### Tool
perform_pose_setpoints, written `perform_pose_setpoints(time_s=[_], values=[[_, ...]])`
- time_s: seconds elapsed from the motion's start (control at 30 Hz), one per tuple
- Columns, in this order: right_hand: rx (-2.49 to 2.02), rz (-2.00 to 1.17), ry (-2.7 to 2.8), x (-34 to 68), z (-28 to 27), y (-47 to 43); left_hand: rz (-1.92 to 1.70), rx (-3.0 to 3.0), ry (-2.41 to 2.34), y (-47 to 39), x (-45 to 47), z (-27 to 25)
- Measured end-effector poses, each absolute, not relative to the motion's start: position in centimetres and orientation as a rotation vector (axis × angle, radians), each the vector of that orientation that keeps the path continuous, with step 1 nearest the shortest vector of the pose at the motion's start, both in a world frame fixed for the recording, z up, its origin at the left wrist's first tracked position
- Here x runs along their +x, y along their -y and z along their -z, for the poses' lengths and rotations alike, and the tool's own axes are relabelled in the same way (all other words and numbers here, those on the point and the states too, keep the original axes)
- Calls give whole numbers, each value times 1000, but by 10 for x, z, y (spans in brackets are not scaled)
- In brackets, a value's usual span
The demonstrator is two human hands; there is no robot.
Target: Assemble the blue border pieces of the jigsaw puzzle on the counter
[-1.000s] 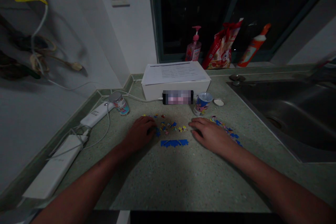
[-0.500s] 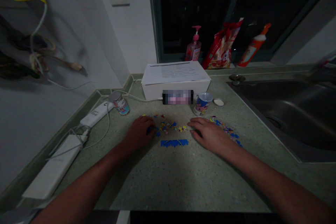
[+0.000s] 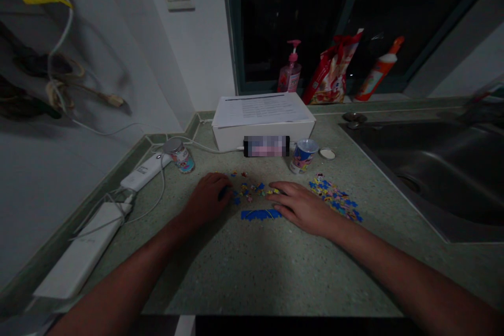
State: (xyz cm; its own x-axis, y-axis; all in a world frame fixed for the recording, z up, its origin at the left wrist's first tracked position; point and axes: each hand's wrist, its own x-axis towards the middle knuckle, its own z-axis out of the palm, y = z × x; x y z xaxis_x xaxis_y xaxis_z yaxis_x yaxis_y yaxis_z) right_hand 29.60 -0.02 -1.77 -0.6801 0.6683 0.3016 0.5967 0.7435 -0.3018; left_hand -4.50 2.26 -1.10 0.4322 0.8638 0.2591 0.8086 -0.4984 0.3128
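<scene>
Jigsaw puzzle pieces (image 3: 246,189), small and blue, yellow and multicoloured, lie loose on the counter between my hands. Closer to me is a joined strip of blue puzzle pieces (image 3: 258,214), with thin yellow lines across it. My left hand (image 3: 208,197) rests at the left side of the loose pieces, fingers bent down and thumb apart, with nothing visible in it. My right hand (image 3: 305,207) is spread palm down, its fingertips over a few yellow pieces and its thumb by the strip's right end. Right of it spreads a larger heap of puzzle pieces (image 3: 336,199).
Behind the pieces stand a printed cup (image 3: 303,156), a round lid (image 3: 327,154), a phone with a blurred screen (image 3: 266,146) and a white box (image 3: 263,118). A lidded jar (image 3: 181,156) and power strips (image 3: 84,249) are left; a sink (image 3: 429,168) is right.
My right hand has moved left, from beside the right heap to the loose yellow pieces, uncovering more of that heap. My left hand has hardly moved.
</scene>
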Motion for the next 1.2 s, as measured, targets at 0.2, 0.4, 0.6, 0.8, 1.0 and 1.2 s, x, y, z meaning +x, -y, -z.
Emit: perform_pose_setpoints(time_s=[0.2,0.4,0.6,0.8,1.0,1.2], values=[[-1029,-284,2509,294,17,-4,-576,2538,-1486,-22,-44,10],[-985,-366,2436,285,15,-19,-591,2520,-1514,-21,-43,10],[-895,-456,2455,272,14,-36,-591,2537,-1488,-21,-44,9],[-908,-367,2500,268,18,-37,-615,2535,-1490,-21,-44,11],[-964,-290,2488,266,17,-30,-599,2530,-1494,-19,-43,9],[-820,-313,2518,264,15,-29,-571,2545,-1464,-18,-41,11]])
